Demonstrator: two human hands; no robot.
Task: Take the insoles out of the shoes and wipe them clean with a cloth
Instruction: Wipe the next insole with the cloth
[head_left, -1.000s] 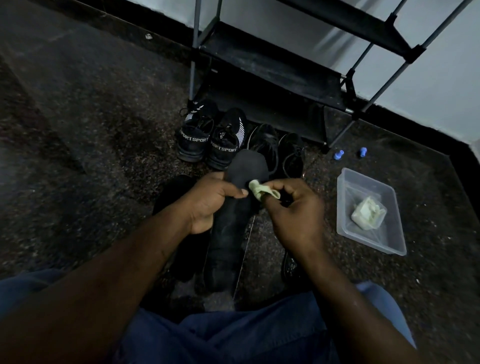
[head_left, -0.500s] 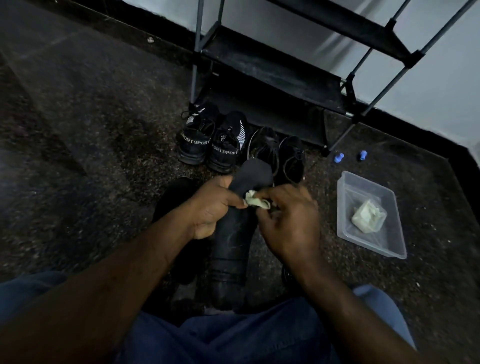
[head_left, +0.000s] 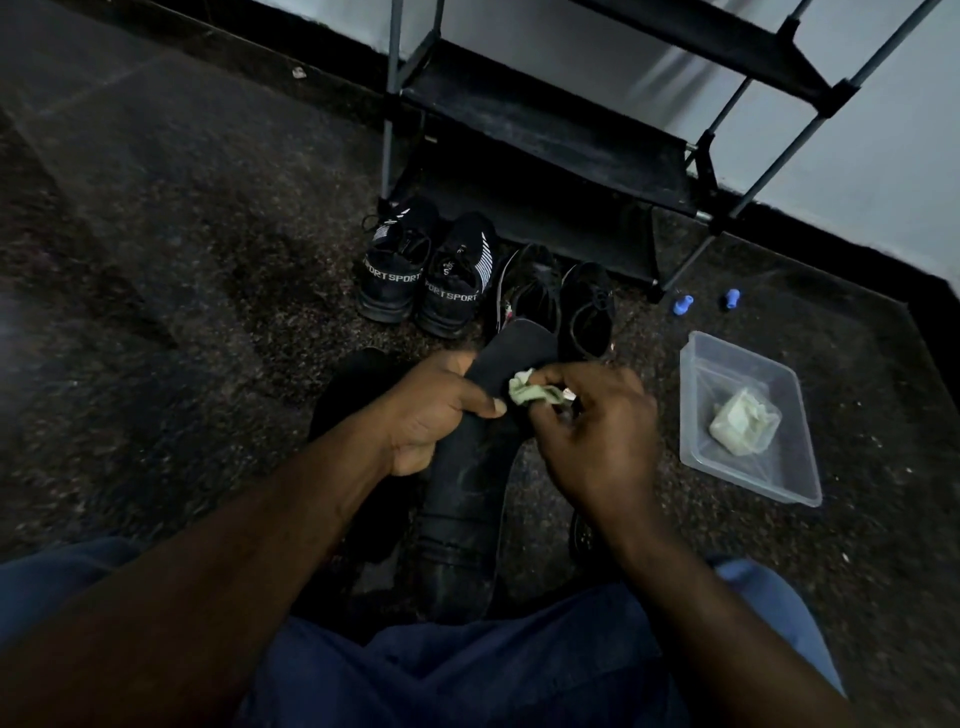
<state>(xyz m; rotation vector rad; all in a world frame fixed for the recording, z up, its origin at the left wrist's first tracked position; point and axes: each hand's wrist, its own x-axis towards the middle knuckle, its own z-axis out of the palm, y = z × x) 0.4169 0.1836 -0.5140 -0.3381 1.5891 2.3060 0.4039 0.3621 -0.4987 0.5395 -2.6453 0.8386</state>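
Head view: I see a dim speckled floor (head_left: 182, 270) in front of a shoe rack (head_left: 545, 130).
Left hand (head_left: 431, 415): curled round the edge of the black insole (head_left: 467, 499), thumb laid across its face, holding it tilted with the heel end down near the lap.
Right hand (head_left: 597, 441): fingers pinched on a small pale-green cloth (head_left: 530, 392), which is pressed to the insole near its toe end, just beside the left thumb.
Insole: out of its shoe and held up between both hands, off the floor.
Shoes: a lettered sport pair (head_left: 421, 270) and a plain black pair (head_left: 556, 296) stand side by side against the rack.
Container (head_left: 693, 415): clear plastic, to the right, with a second pale wad (head_left: 743, 423) inside.
Step, as I judge it: wiping near the toe; the lower stretch shows pale marks (dust, I think) and looks not yet done.
Risk one: the cloth is bunched very small, so bare fingertips could smear dirt rather than lift it.
Risk two: a one-sided grip on a flexible insole may let it bend or twist away under pressure.
Risk three: in this light I could easily miss patches.
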